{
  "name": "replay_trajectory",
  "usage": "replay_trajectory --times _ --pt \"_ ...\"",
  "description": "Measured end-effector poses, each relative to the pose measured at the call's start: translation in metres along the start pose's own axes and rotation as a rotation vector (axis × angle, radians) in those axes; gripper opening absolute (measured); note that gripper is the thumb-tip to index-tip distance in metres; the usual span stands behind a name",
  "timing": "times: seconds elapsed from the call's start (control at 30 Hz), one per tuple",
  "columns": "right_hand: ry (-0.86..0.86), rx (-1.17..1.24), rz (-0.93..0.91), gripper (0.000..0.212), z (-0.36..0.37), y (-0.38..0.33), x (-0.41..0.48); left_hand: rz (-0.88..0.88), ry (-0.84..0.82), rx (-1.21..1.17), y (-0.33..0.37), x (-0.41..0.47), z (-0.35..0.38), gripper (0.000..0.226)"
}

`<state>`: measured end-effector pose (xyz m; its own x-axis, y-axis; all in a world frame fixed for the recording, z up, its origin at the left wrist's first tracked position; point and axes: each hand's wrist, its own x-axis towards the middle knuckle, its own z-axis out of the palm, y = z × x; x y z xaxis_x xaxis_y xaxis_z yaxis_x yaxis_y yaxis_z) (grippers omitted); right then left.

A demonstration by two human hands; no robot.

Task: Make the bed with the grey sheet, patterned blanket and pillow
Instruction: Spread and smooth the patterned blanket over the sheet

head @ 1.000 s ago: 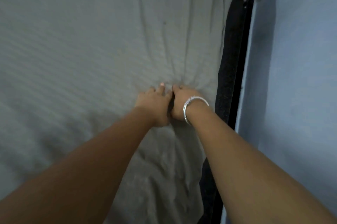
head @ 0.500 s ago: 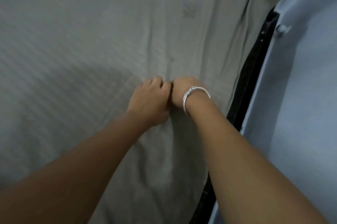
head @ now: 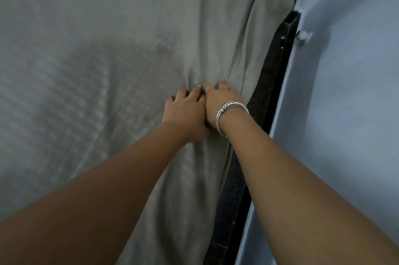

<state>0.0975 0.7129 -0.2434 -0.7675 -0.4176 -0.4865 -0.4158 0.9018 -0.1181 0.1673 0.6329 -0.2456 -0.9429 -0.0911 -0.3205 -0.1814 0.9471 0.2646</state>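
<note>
Where creases gather, hands (head: 203,109) on soft grey sheet (head: 129,48)

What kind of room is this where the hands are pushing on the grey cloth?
Probably a bedroom. A grey sheet is spread wide like on a mattress, a dark bed edge runs beside a pale blue wall, and both hands, left hand and right hand, press the sheet.

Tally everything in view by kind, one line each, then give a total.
Hands: 2, left hand and right hand
Grey sheet: 1
Silver bangle: 1
Dark bed edge strip: 1
Blue wall: 1
Total: 6
</note>
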Motion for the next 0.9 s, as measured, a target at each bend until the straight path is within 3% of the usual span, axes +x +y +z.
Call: replay_trajectory --times 0.2,0.33,0.57,0.67,0.77,0.9 --pt "-0.192 0.057 -0.009 0.057 -0.016 0.001 0.003 0.026 -0.147 0.055 -0.004 0.003 -0.015 0.089" --pt "-0.241 0.043 -0.034 0.05 -0.021 0.0 0.006 -0.02 -0.214 0.027 0.001 0.01 -0.019 0.084" --pt "-0.193 -0.071 -0.211 0.032 -0.056 0.003 0.052 -0.129 -0.024 -0.007 0.0 0.051 -0.028 0.049" --pt "-0.206 0.006 -0.238 0.025 -0.081 0.027 0.081 -0.097 0.059 -0.069 0.009 0.091 -0.038 0.043" --pt "0.047 0.216 -0.136 0.021 -0.091 0.06 0.111 -0.049 0.146 -0.125 0.028 0.138 -0.043 0.059" --pt "0.364 0.229 -0.008 0.026 -0.1 0.084 0.15 -0.032 0.172 -0.117 0.037 0.192 -0.051 0.077"
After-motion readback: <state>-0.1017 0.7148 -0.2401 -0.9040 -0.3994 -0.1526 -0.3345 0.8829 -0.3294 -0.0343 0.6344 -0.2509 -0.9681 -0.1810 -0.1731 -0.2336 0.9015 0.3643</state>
